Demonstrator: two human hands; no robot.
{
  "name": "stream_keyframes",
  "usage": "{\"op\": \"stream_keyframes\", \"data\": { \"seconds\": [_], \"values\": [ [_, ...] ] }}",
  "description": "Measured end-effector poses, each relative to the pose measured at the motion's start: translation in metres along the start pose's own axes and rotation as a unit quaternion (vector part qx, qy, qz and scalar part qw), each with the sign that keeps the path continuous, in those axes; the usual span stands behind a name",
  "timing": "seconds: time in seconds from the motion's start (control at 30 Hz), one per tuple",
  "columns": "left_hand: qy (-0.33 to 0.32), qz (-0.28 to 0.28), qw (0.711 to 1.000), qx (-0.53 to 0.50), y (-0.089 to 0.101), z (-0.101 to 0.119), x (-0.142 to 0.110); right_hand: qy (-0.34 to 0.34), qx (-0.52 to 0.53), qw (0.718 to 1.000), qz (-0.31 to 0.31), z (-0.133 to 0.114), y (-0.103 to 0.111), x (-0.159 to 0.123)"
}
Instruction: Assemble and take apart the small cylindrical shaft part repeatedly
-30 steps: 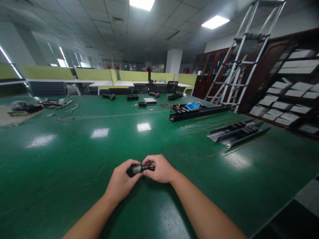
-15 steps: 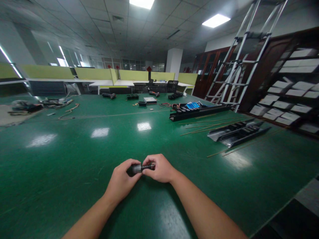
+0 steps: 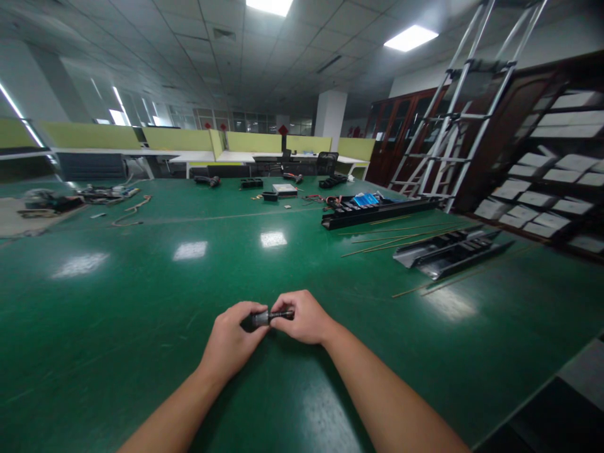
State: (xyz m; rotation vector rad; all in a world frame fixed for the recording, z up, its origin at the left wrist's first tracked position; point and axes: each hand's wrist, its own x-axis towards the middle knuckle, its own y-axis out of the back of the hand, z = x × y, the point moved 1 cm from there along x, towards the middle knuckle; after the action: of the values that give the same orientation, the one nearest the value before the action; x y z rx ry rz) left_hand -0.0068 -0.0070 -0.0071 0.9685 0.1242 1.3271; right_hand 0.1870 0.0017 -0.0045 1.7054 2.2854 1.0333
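Both my hands meet just above a green table (image 3: 141,302), near its front edge. Between them is a small dark cylindrical part (image 3: 265,317) with a grey metal band, lying crosswise. My left hand (image 3: 233,343) is curled round its left end, thumb and fingers closed. My right hand (image 3: 302,318) pinches its right end with closed fingers. Most of the part is hidden inside the two grips.
Long black channel pieces (image 3: 377,211) and a second black piece (image 3: 448,251) lie to the right with thin rods (image 3: 391,242). Small tools and boxes (image 3: 283,189) sit at the far side, cables (image 3: 127,211) at far left. A ladder (image 3: 453,107) and shelves (image 3: 552,176) stand on the right.
Both hands, with the part, sit very slightly higher in view. Their grip looks the same.
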Motion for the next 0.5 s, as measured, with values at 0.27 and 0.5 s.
{"op": "stream_keyframes", "data": {
  "seconds": [0.27,0.5],
  "values": [
    [-0.001,0.004,1.0,-0.005,0.0005,0.0013,-0.0001,0.005,0.004,1.0,-0.001,-0.0019,0.0012,0.0011],
    [0.01,0.009,1.0,-0.004,0.0018,0.0002,-0.0001,-0.005,-0.002,1.0,0.006,0.0037,0.0005,0.0006]
  ]
}}
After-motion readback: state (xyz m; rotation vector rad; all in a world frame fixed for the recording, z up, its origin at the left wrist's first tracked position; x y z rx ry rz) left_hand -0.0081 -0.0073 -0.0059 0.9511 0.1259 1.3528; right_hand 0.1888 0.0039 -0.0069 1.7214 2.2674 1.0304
